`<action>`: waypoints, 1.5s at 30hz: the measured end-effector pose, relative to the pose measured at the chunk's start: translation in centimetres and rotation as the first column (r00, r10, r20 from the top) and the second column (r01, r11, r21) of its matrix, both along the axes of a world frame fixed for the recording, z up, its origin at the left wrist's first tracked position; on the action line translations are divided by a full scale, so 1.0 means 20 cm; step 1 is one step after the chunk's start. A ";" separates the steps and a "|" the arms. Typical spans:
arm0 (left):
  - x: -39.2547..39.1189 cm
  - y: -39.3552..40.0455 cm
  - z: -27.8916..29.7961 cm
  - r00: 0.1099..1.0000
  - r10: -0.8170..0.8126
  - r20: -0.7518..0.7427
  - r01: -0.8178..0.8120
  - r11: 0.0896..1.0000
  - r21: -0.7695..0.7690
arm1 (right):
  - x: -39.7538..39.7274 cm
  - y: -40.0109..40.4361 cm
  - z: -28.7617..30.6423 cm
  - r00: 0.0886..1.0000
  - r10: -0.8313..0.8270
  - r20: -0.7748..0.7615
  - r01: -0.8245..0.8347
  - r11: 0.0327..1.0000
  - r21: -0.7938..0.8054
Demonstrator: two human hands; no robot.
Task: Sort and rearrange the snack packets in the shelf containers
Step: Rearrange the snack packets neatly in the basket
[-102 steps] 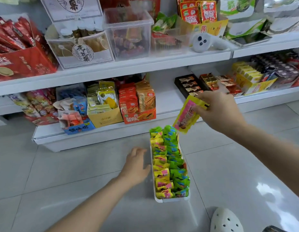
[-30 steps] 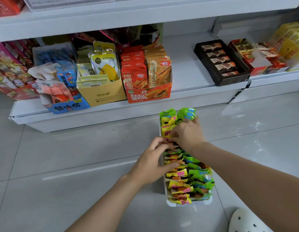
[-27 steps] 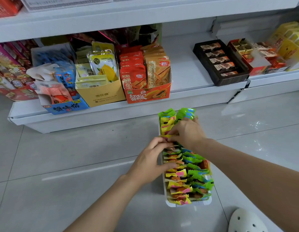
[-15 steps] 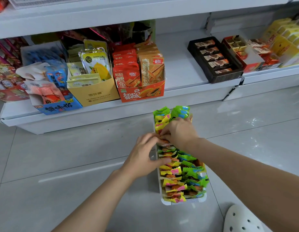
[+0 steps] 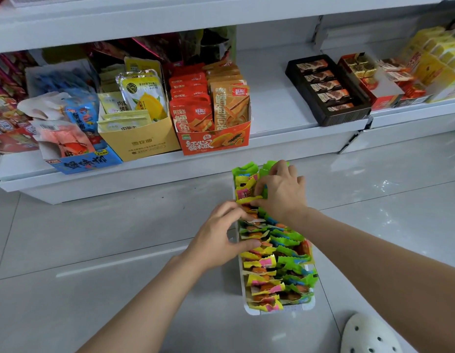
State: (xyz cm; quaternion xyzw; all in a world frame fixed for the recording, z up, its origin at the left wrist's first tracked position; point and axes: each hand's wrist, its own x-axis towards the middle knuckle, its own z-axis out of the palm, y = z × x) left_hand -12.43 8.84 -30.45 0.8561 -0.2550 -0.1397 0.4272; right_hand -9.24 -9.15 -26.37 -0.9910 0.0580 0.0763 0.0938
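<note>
Since the frame from half a second ago, the right hand (image 5: 281, 192) has slid toward the far end of the white tray (image 5: 285, 310), its fingers now curled over the green packets (image 5: 290, 240) at the shelf end, while the left hand (image 5: 218, 238) has barely shifted along the tray's left rim. The tray stands lengthwise on the grey tiled floor (image 5: 94, 250), just in front of the bottom shelf (image 5: 272, 110), and holds two rows of snack packets: yellow-and-pink packets (image 5: 262, 276) along the left side, green ones along the right. The right hand's fingertips and thumb pinch into the packets near the tray's far end, around one yellow packet (image 5: 245, 193) standing up. The left hand's fingers are curled, thumb and forefinger pressed on the packets in the left row. On the shelf behind sit an orange carton (image 5: 213, 141), a yellow carton (image 5: 139, 143) and a black tray of bars (image 5: 325, 90). A white perforated shoe (image 5: 366, 335) shows at the lower right.
</note>
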 end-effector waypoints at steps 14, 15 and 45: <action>-0.08 -0.03 0.00 0.998 0.048 -0.032 -0.047 0.998 0.031 | -0.08 -0.14 0.16 0.972 0.090 0.217 -0.188 0.853 0.486; -0.08 -0.03 0.02 0.998 0.043 -0.053 -0.039 0.997 0.064 | -0.09 -0.17 0.24 0.970 0.048 0.237 -0.168 0.839 0.517; -0.78 0.04 1.49 0.747 0.115 -0.655 -0.475 0.782 -0.404 | -0.77 -0.27 1.51 0.868 -0.491 0.074 0.048 0.232 0.972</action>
